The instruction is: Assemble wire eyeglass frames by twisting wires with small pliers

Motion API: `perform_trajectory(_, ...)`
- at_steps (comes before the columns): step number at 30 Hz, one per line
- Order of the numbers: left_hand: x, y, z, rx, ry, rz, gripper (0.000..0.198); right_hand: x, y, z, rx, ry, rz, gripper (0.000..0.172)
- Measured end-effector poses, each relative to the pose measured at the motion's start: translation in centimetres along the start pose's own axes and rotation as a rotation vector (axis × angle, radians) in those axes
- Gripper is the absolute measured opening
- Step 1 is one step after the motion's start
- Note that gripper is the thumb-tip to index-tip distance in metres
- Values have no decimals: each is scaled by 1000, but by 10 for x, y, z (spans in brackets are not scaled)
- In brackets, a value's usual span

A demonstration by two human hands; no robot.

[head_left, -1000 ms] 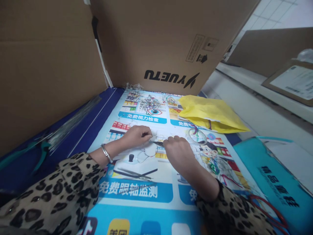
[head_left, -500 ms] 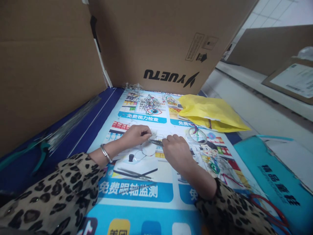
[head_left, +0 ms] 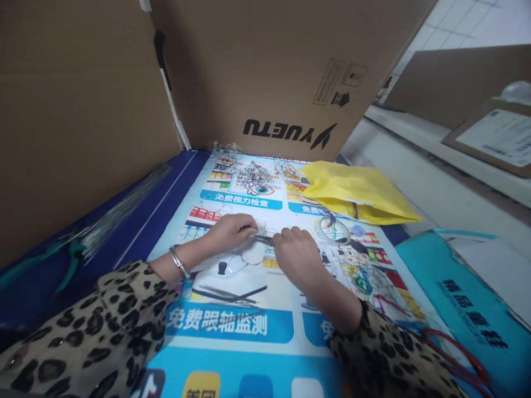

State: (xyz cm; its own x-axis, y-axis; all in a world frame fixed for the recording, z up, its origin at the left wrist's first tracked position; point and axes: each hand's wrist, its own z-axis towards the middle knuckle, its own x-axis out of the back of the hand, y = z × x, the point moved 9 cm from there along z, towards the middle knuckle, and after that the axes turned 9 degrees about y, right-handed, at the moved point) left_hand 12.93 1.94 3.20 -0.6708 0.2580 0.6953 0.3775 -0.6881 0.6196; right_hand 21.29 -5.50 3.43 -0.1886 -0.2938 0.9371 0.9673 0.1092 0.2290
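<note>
My left hand (head_left: 234, 229) is closed in a pinch on a thin wire (head_left: 238, 270) that curves into loops below the fingers. My right hand (head_left: 297, 253) is wrapped round a pair of pliers; its handles are hidden in the fist. The dark jaws of the pliers (head_left: 264, 240) point left and meet the wire by the left fingertips. Whether the jaws grip the wire or only touch it, I cannot tell. Several straight wire lengths (head_left: 228, 294) lie on the printed sheet (head_left: 286, 331) below the hands.
A wire bundle (head_left: 124, 204) and green-handled pliers (head_left: 70, 260) lie at left. Tangled wire pieces (head_left: 255, 174) sit near the cardboard wall (head_left: 215, 83). At right are a yellow bag (head_left: 357, 190), clear ring (head_left: 334, 230), coloured threads (head_left: 365, 282), red loops (head_left: 460, 356) and turquoise box (head_left: 464, 298).
My right hand and the pliers have shifted very slightly left. The left hand keeps its pinch in nearly the same place.
</note>
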Motion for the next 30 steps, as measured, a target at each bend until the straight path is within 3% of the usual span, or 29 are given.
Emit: perform_trajectory(30,-8,16,-7,-186,-62,97,16,-1,-1,7,51,-74,12,14)
